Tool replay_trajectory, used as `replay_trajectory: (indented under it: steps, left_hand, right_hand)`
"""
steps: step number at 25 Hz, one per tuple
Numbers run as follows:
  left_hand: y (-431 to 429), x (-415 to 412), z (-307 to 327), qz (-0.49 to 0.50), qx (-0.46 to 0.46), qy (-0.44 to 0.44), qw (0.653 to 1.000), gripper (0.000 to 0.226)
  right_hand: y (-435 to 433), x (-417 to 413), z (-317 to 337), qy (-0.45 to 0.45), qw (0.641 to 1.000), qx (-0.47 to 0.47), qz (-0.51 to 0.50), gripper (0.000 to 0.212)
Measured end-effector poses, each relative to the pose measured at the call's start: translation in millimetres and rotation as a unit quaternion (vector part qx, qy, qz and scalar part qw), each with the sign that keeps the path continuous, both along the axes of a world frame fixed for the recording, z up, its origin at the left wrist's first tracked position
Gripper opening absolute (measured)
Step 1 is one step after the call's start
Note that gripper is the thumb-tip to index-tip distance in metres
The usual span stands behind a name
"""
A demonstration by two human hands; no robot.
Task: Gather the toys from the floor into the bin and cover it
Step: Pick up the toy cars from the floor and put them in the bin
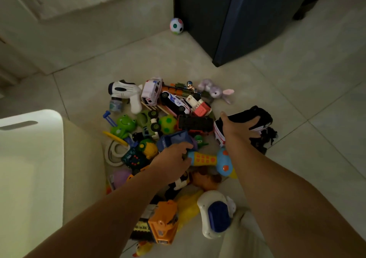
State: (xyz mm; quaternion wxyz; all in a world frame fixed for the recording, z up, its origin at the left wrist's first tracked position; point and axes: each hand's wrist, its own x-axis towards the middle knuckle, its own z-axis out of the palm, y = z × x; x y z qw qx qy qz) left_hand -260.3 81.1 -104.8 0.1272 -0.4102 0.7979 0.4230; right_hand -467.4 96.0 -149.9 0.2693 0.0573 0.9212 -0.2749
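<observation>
The heap of toys (170,123) lies on the pale tiled floor (297,99), outside the bin. The floor is free on the far side of the heap and on its right, up to the tall dark blue cabinet (237,20), whose near corner stands well apart from the toys. A small white ball with coloured spots (176,26) rests alone just beside the cabinet's left edge.

On the left, the heap reaches the wall of the beige bin (83,168). A white rounded plastic lid with a grey slot (29,158) is at the left of this wall. What is inside the bin is hidden.

The left hand (172,158) is low in the middle of the heap. Its fingers are curled round the end of a yellow and blue plastic toy with orange buttons (206,159), just beside a blue toy truck (174,139). The right hand (237,127) is at the right edge of the heap, with the fingers spread wide and laid over a black and white toy vehicle (245,114).

A purple plush rabbit (215,91) marks the far edge of the heap, and an orange toy truck (164,222) the near edge.
</observation>
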Motion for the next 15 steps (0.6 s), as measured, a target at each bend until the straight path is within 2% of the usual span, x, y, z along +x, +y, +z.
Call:
replay_trajectory:
  steps: [3, 7, 11, 15]
  left_hand:
    - [3.1, -0.1, -4.9, 0.003, -0.003, 0.0, 1.0, 0.046]
    - [8.6, 8.1, 2.2, 0.007, -0.003, 0.017, 1.0, 0.047]
    - [9.9, 19.4, 19.7, 0.024, -0.003, 0.03, 0.999, 0.048]
    - [5.0, 25.2, 54.4, 0.127, 0.008, 0.08, 0.989, 0.046]
  right_hand:
    - [-5.2, -3.1, -3.1, -0.005, 0.999, 0.034, 0.043, 0.115]
    - [-1.4, -4.1, 5.1, -0.016, 0.999, -0.008, 0.033, 0.102]
    - [17.1, 11.4, 32.2, 0.014, 0.995, -0.091, 0.028, 0.094]
    - [34.6, 47.3, 76.5, 0.073, 0.969, -0.219, 0.087, 0.084]
